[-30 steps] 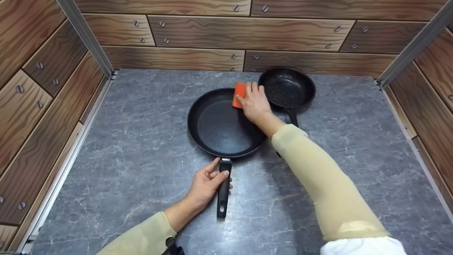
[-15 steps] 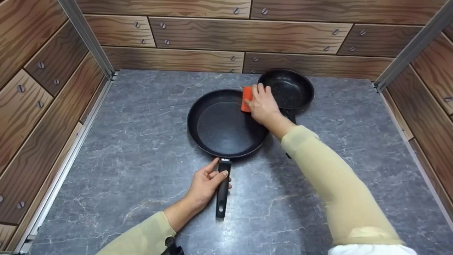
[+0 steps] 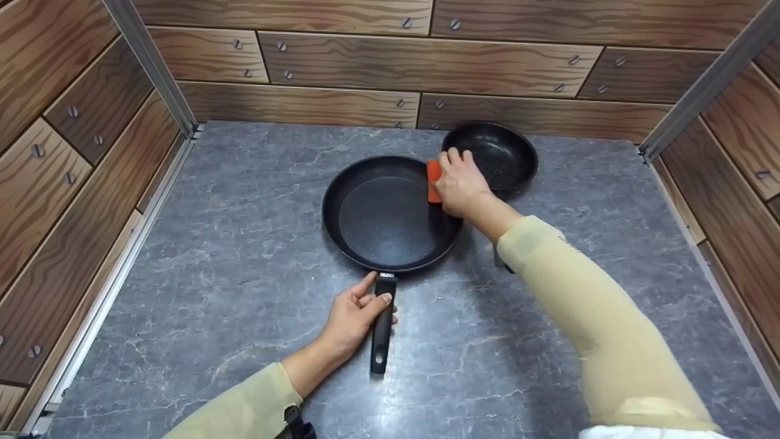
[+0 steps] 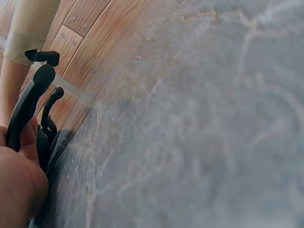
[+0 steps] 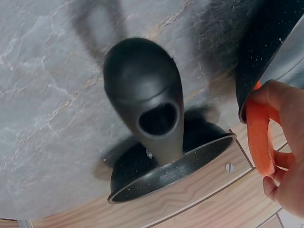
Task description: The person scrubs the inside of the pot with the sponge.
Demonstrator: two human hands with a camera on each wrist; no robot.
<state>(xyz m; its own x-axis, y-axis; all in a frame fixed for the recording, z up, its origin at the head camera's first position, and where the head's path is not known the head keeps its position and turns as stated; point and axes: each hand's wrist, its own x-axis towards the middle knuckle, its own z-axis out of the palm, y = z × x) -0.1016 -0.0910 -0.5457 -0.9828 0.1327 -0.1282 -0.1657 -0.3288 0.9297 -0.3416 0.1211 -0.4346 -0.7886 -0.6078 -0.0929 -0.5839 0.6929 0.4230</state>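
Note:
A large black frying pan (image 3: 390,219) sits on the counter in the head view, its handle (image 3: 382,329) toward me. My left hand (image 3: 353,314) grips that handle, thumb on top and fingertips showing at the far side. With my right hand (image 3: 463,183) I hold an orange sponge (image 3: 434,182) at the pan's upper right rim. In the right wrist view the sponge (image 5: 259,137) is bent over the rim, part inside and part outside. The right hand hides some of the sponge and the rim behind it.
A smaller black frying pan (image 3: 499,152) stands just behind and right of the large one, its handle mostly hidden under my right forearm. Wood-patterned walls (image 3: 341,61) enclose the grey marbled counter (image 3: 244,244) at back and sides.
My right hand has slid the sponge rightward and slightly nearer along the large pan's rim. The left hand keeps its grip on the handle, and the pan has barely moved.

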